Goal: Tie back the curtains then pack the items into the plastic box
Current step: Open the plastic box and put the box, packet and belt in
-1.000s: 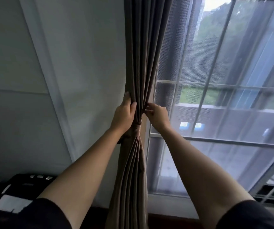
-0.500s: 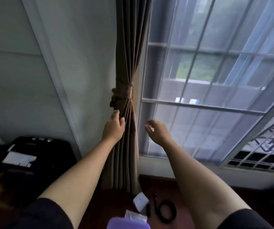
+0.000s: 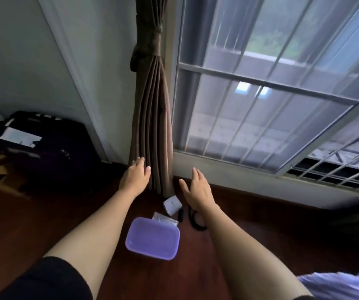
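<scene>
The brown curtain hangs gathered beside the window, cinched by a matching tieback near the top. My left hand is low beside the curtain's bottom folds, fingers relaxed, holding nothing. My right hand is spread open just right of the curtain hem, above the floor. Between my forearms a purple plastic box sits on the dark wooden floor. Behind it lie a small white box, a clear packet, a small black item and a coiled black cable, partly hidden by my right forearm.
A window with white bars fills the right side, its sill low over the floor. A black suitcase with a white paper on it stands at the left against the wall. A light purple object shows at the bottom right corner.
Both hands have let go of the tied curtain and dropped toward the floor. The view tilted down, bringing the purple box and the small items into sight.
</scene>
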### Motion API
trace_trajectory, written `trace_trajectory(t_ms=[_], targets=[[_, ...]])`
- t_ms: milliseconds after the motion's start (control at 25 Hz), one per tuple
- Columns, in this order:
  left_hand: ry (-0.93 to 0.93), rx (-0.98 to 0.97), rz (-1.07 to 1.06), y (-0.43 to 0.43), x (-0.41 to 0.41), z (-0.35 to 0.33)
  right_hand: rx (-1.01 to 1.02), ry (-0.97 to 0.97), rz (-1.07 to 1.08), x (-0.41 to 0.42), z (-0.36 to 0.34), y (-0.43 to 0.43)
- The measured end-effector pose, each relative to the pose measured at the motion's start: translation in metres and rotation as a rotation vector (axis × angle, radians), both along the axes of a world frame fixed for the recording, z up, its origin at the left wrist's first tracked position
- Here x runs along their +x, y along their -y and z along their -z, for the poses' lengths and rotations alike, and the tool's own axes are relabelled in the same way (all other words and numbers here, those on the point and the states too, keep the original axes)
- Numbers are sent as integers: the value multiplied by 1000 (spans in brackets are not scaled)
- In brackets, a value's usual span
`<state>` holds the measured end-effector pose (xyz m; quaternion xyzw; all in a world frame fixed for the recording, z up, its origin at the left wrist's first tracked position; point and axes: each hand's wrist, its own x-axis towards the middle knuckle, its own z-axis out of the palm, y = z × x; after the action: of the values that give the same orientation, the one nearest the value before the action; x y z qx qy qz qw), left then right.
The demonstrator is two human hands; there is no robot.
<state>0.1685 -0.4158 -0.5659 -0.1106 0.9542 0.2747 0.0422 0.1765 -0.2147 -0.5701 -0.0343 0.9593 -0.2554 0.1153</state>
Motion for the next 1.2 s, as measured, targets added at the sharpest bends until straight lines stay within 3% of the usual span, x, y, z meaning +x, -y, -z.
trace_trajectory(t_ms=[280, 480, 720, 1000, 1200], targets=[[132, -63, -38, -26, 34, 59, 75, 106, 81, 50, 66, -34], [229, -83, -141, -41, 54, 153, 113, 181, 25, 76, 160, -53], [305, -114, -216, -27, 79, 336, 142, 319, 1, 89, 337, -49], [355, -216, -283, 5, 76, 576, 140, 289, -68, 68, 554, -27], [334, -273, -364, 39, 69, 672, 117, 292, -5, 45, 647, -28]])
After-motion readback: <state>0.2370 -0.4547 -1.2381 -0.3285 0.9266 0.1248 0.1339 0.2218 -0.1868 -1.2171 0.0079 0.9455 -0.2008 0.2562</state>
